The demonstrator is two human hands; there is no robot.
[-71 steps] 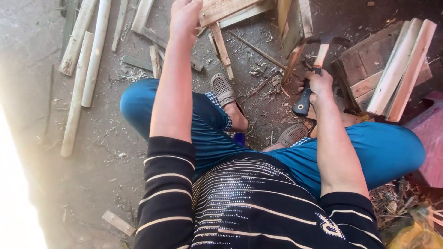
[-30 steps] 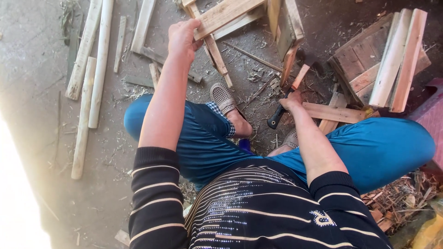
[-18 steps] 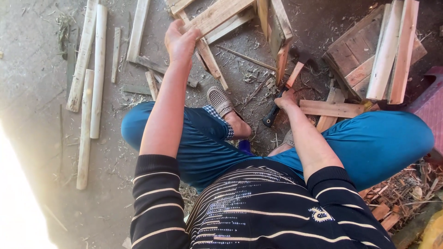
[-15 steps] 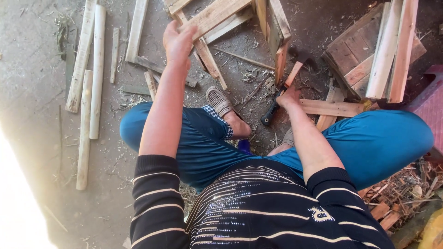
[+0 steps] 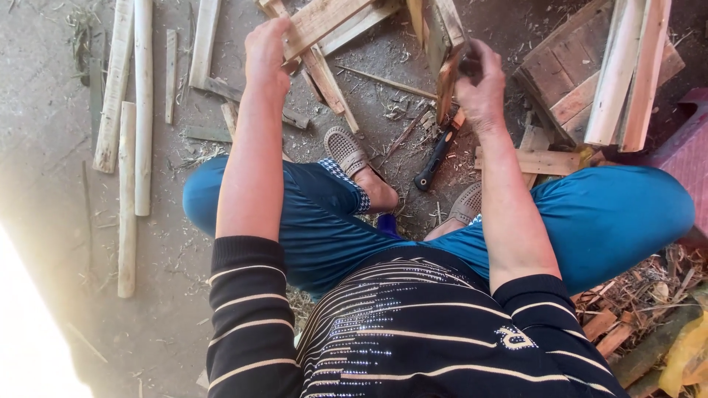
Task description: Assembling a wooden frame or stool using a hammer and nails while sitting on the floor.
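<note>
— What has the right hand got?

— A short, flat piece of wood, brownish and rough along its edge. The fingers are clenched round its upper end and it stands nearly upright on the ground, between the two knees and out ahead of them.

— And the left hand?

— Stretched forward onto a pale plank, broad and flat with straight sawn edges. The fingers curl over its near end, though I can't quite see whether they grip it or just rest there.

— What lies next to the upright piece?

— A tool with a black handle, flat on the ground just below the right hand; its head is hidden, so it may be a hatchet or a hammer. Near it are two beige slip-on shoes with a dotted, perforated top.

— Further out?

— Thin slats cross under the plank. To the left, long pale round poles lie side by side on grey concrete strewn with chips and shavings. At the upper right sits a stack of boards, some brown and weathered, some light. Splintered scraps pile up at the lower right.
</note>
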